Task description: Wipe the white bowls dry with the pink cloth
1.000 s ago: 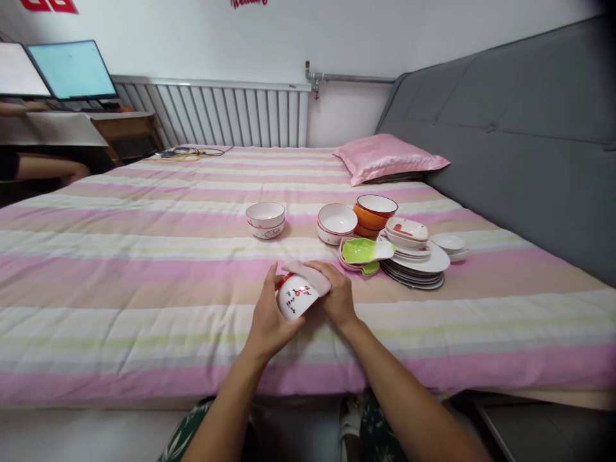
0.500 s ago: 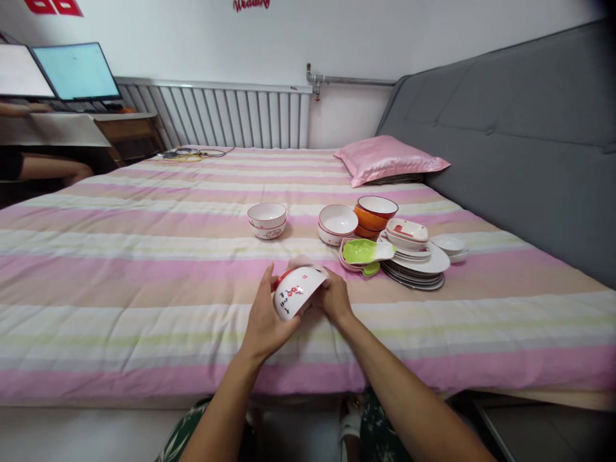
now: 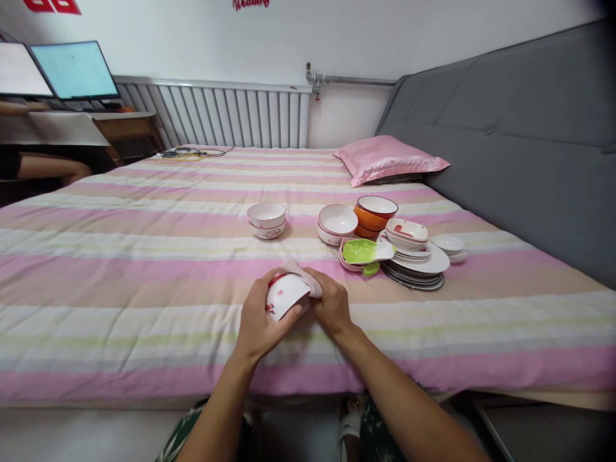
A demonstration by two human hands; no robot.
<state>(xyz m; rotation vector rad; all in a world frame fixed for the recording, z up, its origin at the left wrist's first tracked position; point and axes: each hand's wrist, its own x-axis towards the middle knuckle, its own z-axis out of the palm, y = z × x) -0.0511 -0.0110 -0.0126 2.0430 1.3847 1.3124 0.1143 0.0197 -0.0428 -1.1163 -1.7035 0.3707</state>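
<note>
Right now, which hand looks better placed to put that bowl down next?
Left, I'd say: the left hand cups the bowl with its thumb across the outside, while the right hand is busy holding the cloth at the rim.

Soft indoor light falling evenly, no lamp or window showing, faint shadows lying beneath the hands (image 3: 297, 311), monitor (image 3: 74, 69) glowing beyond them, satin pillow (image 3: 389, 158) catching a sheen, wide-angle edges stretching, upper-right corner darkening
</note>
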